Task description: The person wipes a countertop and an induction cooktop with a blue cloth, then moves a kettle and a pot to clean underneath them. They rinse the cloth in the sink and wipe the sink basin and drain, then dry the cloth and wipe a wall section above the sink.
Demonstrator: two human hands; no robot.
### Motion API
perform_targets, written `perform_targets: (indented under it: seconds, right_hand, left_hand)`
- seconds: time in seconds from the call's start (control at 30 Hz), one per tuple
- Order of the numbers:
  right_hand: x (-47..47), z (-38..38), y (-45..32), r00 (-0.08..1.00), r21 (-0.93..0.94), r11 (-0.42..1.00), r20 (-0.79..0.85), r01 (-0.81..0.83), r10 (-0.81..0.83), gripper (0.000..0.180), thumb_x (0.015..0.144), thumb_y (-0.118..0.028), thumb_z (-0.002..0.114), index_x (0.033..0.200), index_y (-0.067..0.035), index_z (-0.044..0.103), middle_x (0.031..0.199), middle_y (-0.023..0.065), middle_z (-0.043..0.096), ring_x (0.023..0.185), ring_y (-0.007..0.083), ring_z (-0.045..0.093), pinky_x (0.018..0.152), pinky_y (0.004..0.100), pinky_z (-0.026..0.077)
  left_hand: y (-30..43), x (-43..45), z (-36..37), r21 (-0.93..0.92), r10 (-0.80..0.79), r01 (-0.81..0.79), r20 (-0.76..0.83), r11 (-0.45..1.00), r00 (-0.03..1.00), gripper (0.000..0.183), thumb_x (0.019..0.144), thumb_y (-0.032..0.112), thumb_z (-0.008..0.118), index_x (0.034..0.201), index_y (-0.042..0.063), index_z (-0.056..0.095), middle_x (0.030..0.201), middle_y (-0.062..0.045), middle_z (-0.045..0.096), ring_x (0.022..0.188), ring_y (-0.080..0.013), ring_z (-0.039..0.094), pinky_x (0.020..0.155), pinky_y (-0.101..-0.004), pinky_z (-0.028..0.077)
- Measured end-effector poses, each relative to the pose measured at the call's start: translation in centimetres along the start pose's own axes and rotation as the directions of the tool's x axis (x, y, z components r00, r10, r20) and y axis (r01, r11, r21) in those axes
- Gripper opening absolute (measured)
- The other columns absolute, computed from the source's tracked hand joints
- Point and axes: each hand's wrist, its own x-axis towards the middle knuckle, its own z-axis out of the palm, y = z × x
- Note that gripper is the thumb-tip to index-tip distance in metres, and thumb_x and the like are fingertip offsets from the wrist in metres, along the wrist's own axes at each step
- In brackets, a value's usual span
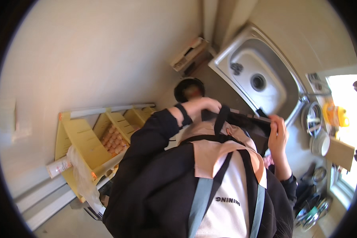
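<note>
My left hand point(212, 104), fingers curled and partly hidden, is beside the top of a wide black strap point(221, 119) in front of my chest. Blur hides whether its fingers hold the strap. On the other side, my right hand point(278, 129) has its fingers closed at the upper corner of a dark open container or bag point(250, 126), where a short black piece point(261, 113) sticks up. The container's lower part is hidden behind my clothing. Beyond my left hand is a round black pan or bowl point(181, 89) with blurred contents.
A steel sink point(247, 83) lies ahead to the right. A yellow rack point(89, 139) with many eggs point(114, 139) stands at the left. White bowls point(319, 144), a yellow bottle point(334, 114) and a cutting board point(340, 153) are near the right window.
</note>
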Motion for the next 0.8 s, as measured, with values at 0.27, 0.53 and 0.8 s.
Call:
perform_targets:
  seconds: [0.27,0.53,0.8]
  right_hand:
    - [0.0,1.6,5.8,0.677,0.838,0.22,0.22,-0.5,0.702,0.029,0.09,-0.027,0.047,0.101,-0.002,0.057,0.064,0.0007,0.052,0.043,0.0091,0.043,0.037,0.0245,0.033]
    - [-0.5,3.0,3.9,0.599,0.668,0.034,0.643,-0.744,0.478,0.033,0.093,-0.026,0.042,0.105,0.002,0.055,0.085,0.0065,0.059,0.071,0.0118,0.056,0.063,0.0241,0.047]
    - [-1.1,5.3,7.7,0.626,0.615,0.17,0.677,-0.77,0.386,0.022,0.091,-0.018,0.047,0.098,0.001,0.056,0.077,0.0061,0.058,0.066,0.0093,0.055,0.059,0.0181,0.045]
  left_hand:
    - [9.8,1.6,0.3,-0.018,0.015,-0.016,-0.046,1.0,0.999,0.063,0.069,0.033,0.073,0.118,0.001,0.048,0.115,-0.009,0.053,0.107,-0.0172,0.048,0.092,-0.031,0.036]
    - [13.6,4.1,4.2,-0.492,0.265,-0.254,-0.049,0.833,0.963,0.079,0.063,0.038,0.077,0.124,0.005,0.039,0.124,-0.01,0.044,0.115,-0.0231,0.044,0.096,-0.0393,0.036]
    - [10.6,5.5,1.5,-0.67,0.065,-0.061,-0.02,0.74,0.998,0.057,0.071,0.034,0.069,0.115,0.003,0.05,0.112,-0.011,0.055,0.105,-0.0234,0.052,0.092,-0.0394,0.039]
